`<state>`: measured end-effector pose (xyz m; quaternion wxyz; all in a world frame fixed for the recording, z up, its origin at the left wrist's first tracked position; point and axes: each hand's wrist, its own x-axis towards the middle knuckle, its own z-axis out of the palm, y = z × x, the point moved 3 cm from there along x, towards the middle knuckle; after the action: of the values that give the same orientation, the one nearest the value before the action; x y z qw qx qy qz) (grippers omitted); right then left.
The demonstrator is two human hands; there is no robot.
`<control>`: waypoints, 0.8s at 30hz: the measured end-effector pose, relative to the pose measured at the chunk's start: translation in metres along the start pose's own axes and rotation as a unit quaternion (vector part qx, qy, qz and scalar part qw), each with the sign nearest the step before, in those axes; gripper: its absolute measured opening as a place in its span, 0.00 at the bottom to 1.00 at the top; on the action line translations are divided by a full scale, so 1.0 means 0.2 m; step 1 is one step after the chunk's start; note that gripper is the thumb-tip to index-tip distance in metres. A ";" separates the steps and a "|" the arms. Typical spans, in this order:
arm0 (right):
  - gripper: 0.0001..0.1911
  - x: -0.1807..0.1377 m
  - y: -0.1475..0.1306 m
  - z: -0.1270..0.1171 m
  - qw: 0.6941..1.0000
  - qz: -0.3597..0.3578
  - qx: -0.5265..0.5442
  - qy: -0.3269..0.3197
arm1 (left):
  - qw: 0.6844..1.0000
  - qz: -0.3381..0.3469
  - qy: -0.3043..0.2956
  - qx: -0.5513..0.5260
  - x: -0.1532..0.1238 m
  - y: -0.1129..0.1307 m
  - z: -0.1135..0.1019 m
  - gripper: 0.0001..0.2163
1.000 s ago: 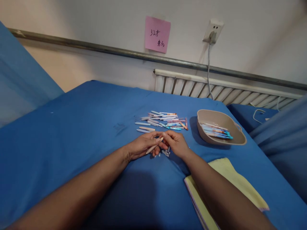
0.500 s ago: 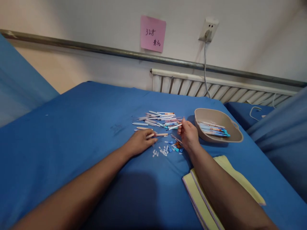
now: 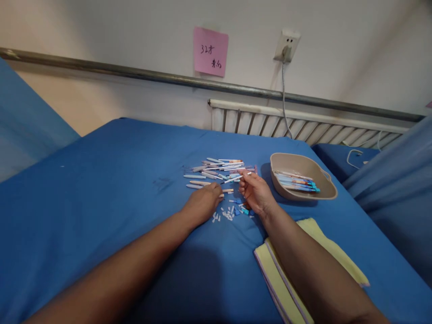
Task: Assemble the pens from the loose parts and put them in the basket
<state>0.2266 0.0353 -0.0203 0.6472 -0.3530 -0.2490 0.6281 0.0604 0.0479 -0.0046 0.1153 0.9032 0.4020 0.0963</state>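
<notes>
With your right hand (image 3: 255,192) you pinch a slim white stick (image 3: 233,178) at the near edge of the pen pile (image 3: 233,169), while your left hand (image 3: 204,201) curls beside a beige barrel (image 3: 227,191), its grip impossible to tell.

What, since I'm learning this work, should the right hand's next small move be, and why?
Probably lower the white stick onto the pile: the right hand pinches it near the pile's near edge, where similar sticks lie. The left hand is down by the beige pens, so it seems out of the way.
</notes>
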 end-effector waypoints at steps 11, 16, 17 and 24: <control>0.15 -0.01 0.00 0.00 0.976 -0.131 -0.172 0.038 | 0.852 -0.146 0.034 -0.502 -0.01 -0.12 0.01 0.11; 0.15 -0.02 0.00 0.01 0.974 -0.131 -0.181 0.032 | 0.824 -0.168 0.021 -0.541 -0.01 -0.12 0.00 0.13; 0.15 -0.01 0.00 0.00 0.974 -0.131 -0.180 0.033 | 0.822 -0.171 0.020 -0.542 -0.01 -0.12 0.00 0.13; 0.16 -0.02 0.00 0.00 0.971 -0.137 -0.189 0.043 | 0.818 -0.181 0.007 -0.546 -0.02 -0.12 0.01 0.14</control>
<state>0.2265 0.0321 -0.0194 0.6589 -0.4580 -0.3808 0.4593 0.0412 0.0607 -0.0128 0.6017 0.6029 0.4403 0.2839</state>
